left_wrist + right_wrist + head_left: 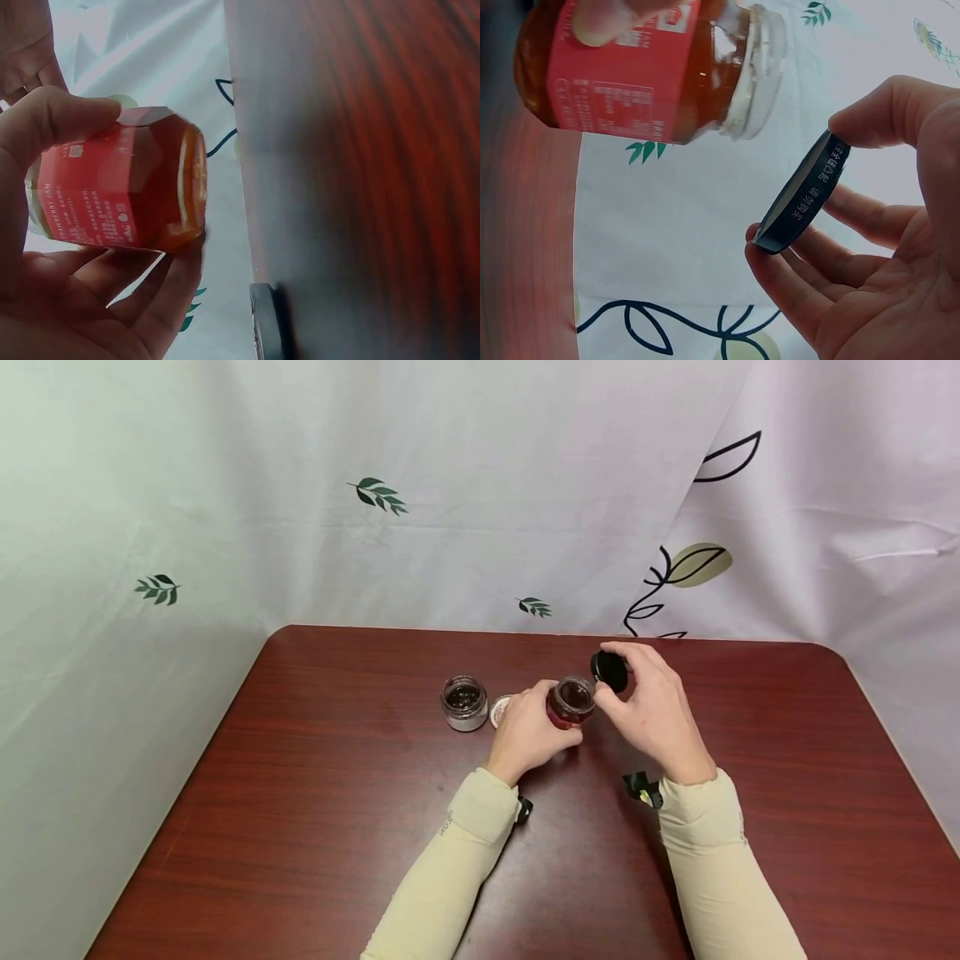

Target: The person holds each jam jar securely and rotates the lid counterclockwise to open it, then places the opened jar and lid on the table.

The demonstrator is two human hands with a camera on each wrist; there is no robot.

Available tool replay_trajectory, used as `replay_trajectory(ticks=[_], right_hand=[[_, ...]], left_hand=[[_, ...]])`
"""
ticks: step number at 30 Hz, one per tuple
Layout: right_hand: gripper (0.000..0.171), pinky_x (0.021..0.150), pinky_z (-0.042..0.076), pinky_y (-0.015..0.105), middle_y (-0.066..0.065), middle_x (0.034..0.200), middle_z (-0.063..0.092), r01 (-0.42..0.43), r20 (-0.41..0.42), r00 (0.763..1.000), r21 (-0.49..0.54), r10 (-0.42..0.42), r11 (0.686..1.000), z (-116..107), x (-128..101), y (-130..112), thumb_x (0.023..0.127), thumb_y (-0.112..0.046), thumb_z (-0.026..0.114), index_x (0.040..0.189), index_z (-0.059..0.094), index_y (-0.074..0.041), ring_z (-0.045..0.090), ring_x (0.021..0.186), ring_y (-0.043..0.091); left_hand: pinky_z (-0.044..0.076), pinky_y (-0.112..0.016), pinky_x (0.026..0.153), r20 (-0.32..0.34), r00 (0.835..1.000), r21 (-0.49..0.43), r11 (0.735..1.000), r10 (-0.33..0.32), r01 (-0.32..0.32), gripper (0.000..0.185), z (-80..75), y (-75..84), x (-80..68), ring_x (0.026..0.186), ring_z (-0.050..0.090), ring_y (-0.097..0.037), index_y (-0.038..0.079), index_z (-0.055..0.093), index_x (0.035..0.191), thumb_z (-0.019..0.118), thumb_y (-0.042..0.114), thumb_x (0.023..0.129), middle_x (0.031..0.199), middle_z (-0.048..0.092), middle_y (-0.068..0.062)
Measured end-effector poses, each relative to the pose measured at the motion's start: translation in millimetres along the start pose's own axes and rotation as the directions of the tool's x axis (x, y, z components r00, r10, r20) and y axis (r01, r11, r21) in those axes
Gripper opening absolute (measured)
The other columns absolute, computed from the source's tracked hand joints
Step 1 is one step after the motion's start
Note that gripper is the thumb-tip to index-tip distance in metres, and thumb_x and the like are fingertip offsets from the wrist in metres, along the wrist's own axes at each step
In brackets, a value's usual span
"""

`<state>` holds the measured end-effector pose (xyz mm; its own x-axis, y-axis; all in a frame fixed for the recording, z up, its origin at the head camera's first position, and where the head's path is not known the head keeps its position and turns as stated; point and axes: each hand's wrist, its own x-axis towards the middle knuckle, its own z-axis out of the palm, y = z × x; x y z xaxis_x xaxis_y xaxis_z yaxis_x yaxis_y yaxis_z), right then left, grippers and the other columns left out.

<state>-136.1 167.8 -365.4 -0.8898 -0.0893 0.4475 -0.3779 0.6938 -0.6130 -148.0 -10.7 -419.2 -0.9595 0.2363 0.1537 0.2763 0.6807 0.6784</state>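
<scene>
My left hand [528, 731] grips a small glass jar of reddish jam [572, 701] with a red label, lifted a little off the table; its mouth is uncovered. The left wrist view shows the jar [124, 184] held between thumb and fingers, and the right wrist view shows its open threaded neck [754, 71]. My right hand [648, 706] pinches the black lid [609, 670] just to the right of the jar's mouth. In the right wrist view the lid [802, 195] sits edge-on between thumb and fingertips, apart from the jar.
A second open jar with dark contents [464, 702] stands left of my left hand, with a pale lid [499, 710] lying beside it on the dark red wooden table [315, 810]. A white leaf-print curtain [450, 493] hangs behind the table.
</scene>
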Motion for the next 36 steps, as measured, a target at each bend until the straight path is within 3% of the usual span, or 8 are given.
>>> replay_trajectory(ticks=[12,27,33,36], right_hand=[[0.047,0.082,0.043,0.042,0.014,0.122,0.063,-0.015,0.015,1.000,-0.008,0.015,1.000,0.2,0.0,1.7,0.080,-0.007,0.066,0.127,0.064,-0.005,0.057,0.096,0.027],[0.046,0.076,0.042,0.038,0.014,0.120,0.062,-0.009,0.017,1.000,-0.023,0.009,1.000,2.0,0.8,2.7,0.081,-0.008,0.066,0.127,0.064,-0.005,0.055,0.083,0.024],[0.047,0.081,0.043,0.042,0.015,0.121,0.063,-0.011,0.022,1.000,-0.021,0.012,1.000,3.6,1.1,6.0,0.080,-0.008,0.066,0.127,0.065,-0.006,0.057,0.093,0.027],[0.047,0.079,0.042,0.040,0.014,0.120,0.063,-0.008,0.017,1.000,-0.025,0.009,1.000,3.9,0.6,8.5,0.079,-0.007,0.066,0.127,0.066,-0.007,0.057,0.090,0.027]], left_hand=[[0.054,-0.030,0.079,0.018,1.000,0.035,0.999,-0.011,0.010,0.059,0.1,-1.8,-0.3,0.090,0.068,-0.018,0.009,0.065,0.122,0.085,0.027,0.069,0.103,0.072,0.000],[0.053,-0.031,0.081,0.034,0.999,0.052,0.998,-0.034,0.032,0.057,-1.4,-3.3,1.1,0.092,0.068,-0.021,0.008,0.066,0.120,0.086,0.024,0.069,0.104,0.072,-0.001],[0.053,-0.032,0.083,0.040,0.998,0.061,0.997,-0.051,0.048,0.059,-0.9,-4.7,2.2,0.095,0.068,-0.021,0.008,0.065,0.121,0.086,0.023,0.069,0.106,0.072,-0.001],[0.053,-0.032,0.084,0.044,0.997,0.061,0.997,-0.056,0.053,0.059,-0.1,-5.6,2.6,0.096,0.068,-0.021,0.008,0.065,0.121,0.086,0.022,0.069,0.106,0.072,-0.001]])
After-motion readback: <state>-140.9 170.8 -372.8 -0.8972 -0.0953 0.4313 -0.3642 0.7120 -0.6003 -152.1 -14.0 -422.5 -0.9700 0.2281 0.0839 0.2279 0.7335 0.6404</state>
